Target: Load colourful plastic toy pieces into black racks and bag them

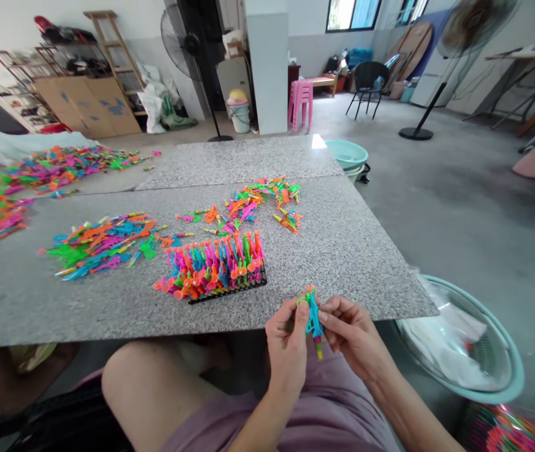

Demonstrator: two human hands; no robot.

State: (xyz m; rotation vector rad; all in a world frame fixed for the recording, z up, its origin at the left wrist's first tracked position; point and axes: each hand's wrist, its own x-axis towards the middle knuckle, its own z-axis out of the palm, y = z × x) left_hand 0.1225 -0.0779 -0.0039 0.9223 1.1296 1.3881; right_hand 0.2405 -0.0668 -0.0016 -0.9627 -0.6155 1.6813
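Note:
Both hands are together just over the front edge of the granite table. My left hand pinches a small blue plastic toy from its left side, thumb in front. The toy has a green ring, an orange piece at the top and a purple and yellow tip pointing down. My right hand grips the same toy from the right between thumb and fingers. To the left of my hands, a black rack holds upright rows of similar toys in pink, orange, blue and green.
Loose colourful toys lie in a left pile, a middle pile and a large far-left heap. A basin with plastic bags stands right of the table. A bag of colourful pieces sits below it.

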